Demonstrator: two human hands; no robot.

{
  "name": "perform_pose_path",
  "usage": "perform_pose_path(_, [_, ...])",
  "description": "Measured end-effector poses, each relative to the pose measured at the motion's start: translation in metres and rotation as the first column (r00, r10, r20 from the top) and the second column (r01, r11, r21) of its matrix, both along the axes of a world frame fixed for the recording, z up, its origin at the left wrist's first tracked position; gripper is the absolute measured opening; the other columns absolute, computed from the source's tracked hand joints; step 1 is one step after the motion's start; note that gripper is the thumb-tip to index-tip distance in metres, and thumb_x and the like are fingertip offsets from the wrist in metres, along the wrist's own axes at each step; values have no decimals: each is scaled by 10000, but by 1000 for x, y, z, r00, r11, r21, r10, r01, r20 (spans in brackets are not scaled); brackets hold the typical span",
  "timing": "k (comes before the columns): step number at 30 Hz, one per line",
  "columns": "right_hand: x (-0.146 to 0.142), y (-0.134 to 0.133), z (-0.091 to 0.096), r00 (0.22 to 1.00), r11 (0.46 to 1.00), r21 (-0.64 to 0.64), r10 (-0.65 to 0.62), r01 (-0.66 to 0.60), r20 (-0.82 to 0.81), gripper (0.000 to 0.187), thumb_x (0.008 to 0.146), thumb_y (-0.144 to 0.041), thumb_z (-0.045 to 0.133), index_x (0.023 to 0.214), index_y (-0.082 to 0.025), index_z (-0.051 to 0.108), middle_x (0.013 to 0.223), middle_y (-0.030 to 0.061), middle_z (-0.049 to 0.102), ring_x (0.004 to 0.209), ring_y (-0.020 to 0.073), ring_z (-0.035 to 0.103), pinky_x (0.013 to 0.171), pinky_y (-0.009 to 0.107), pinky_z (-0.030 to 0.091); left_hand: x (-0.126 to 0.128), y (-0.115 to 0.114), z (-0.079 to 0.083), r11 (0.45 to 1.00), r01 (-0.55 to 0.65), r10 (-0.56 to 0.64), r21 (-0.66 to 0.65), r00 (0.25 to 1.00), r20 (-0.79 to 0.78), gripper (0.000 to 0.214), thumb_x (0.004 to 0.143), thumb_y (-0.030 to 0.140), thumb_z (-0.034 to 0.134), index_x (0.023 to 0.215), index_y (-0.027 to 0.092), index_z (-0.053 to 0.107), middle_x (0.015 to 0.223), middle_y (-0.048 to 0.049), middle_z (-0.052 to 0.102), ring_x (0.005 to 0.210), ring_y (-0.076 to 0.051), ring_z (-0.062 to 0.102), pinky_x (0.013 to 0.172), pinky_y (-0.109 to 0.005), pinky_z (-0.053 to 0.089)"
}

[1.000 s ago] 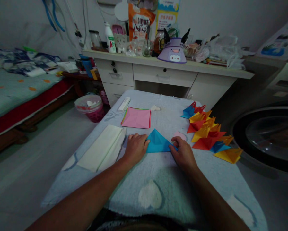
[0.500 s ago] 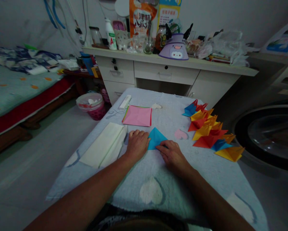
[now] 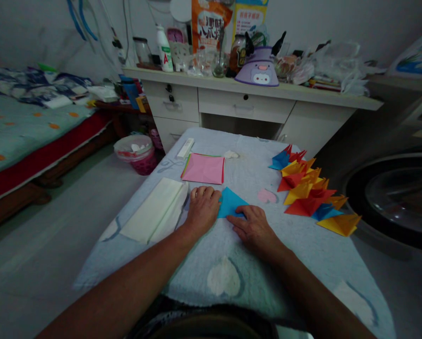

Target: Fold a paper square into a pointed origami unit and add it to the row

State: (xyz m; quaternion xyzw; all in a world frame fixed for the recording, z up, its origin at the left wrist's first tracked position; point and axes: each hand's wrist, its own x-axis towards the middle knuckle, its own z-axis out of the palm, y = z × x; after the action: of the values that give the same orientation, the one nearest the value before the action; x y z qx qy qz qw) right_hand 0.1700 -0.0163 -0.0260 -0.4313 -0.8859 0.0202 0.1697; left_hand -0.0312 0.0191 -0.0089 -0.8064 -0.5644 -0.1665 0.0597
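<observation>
A folded blue paper triangle [image 3: 231, 202] lies on the pale blue cloth-covered table [image 3: 239, 263]. My left hand [image 3: 203, 208] rests on its left edge, fingers curled loosely and pressing down. My right hand [image 3: 253, 230] lies flat over the paper's lower right part, fingers stretched toward the left along the fold. A stack of square coloured sheets, pink on top [image 3: 203, 168], sits just beyond the hands.
Several folded paper pieces in red, yellow and blue [image 3: 311, 193] lie in a row at the right. A folded white cloth [image 3: 154, 215] lies at the left. A white tube [image 3: 185, 148] is behind the sheets. Farther off stand a cluttered desk [image 3: 253, 92], a pink bin [image 3: 135, 154] and a bed [image 3: 23, 127].
My right hand has slid leftward over the blue paper, folding its right corner in; the visible triangle is now smaller. My left hand stayed in place.
</observation>
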Motion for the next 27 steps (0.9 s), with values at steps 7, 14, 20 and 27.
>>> perform_pose_path(7, [-1,0,3,1000,999,-43,-2,2,-15,351,880,-248,630,1221,-319,667,1195,101,599,1083,277,500,943,469,390,-2,-11,2,985,172,-172,24,985,7,169,919,169,512,961,235,662,1035,-60,648,1048,-257,491,927,-446,329])
perform_pose_path(14, [-1,0,1,1000,999,-44,-9,8,-21,362,880,-258,636,1234,-329,659,1202,95,601,1104,282,495,954,474,386,-6,-44,5,943,326,-331,-71,939,-93,165,950,252,521,1068,205,627,997,-49,655,1013,-238,524,956,-438,319])
perform_pose_path(20, [-1,0,0,1000,999,-30,-15,15,-6,346,878,-267,639,1219,-320,668,1208,102,603,1104,285,508,944,475,400,-19,-54,7,951,288,-301,-113,945,-124,329,886,365,634,1172,210,583,1091,-57,630,1053,-256,515,945,-441,339])
perform_pose_path(27, [-5,-5,6,999,999,-30,-12,13,47,433,859,-417,655,1269,-280,638,1238,145,573,1116,322,486,939,512,404,-35,-62,7,976,179,-202,-122,958,-205,283,897,352,610,1124,184,616,1065,-76,627,994,-263,530,812,-410,385])
